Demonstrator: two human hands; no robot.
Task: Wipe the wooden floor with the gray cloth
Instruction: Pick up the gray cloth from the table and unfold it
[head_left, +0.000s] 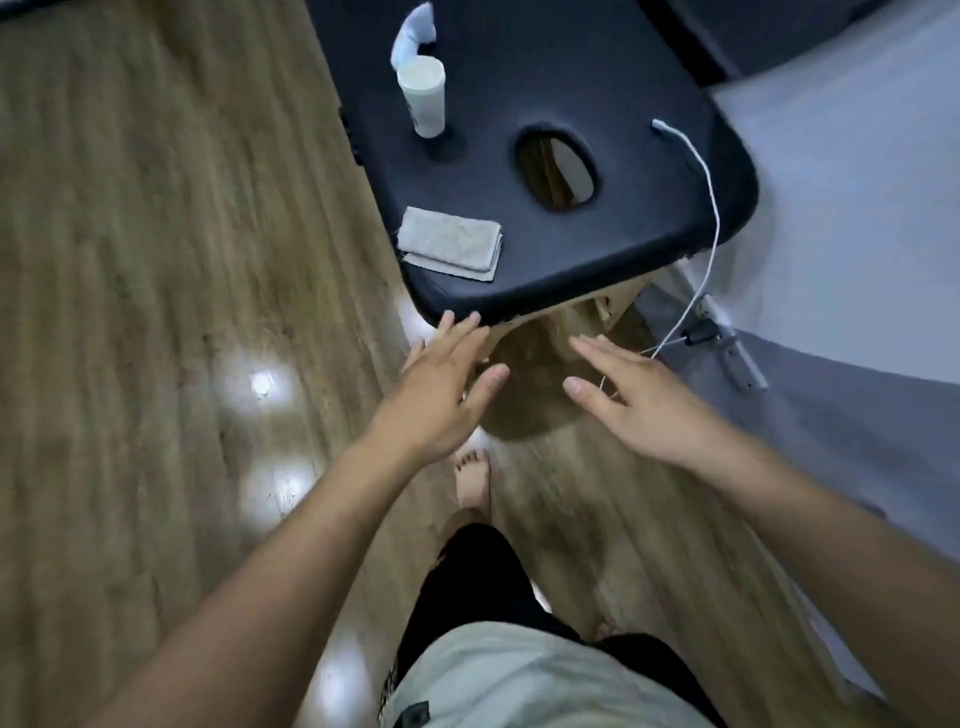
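Observation:
The gray cloth lies folded near the front left corner of a black padded table. The wooden floor spreads to the left and below me. My left hand is stretched out with straight fingers just below the table's front edge, under the cloth, holding nothing. My right hand is held out flat beside it, to the right, also empty. Neither hand touches the cloth.
On the table stand a white tube with a crumpled white cloth behind it, an oval hole and a white cable hanging over the right edge. A grey wall is at right. My bare foot is on the floor.

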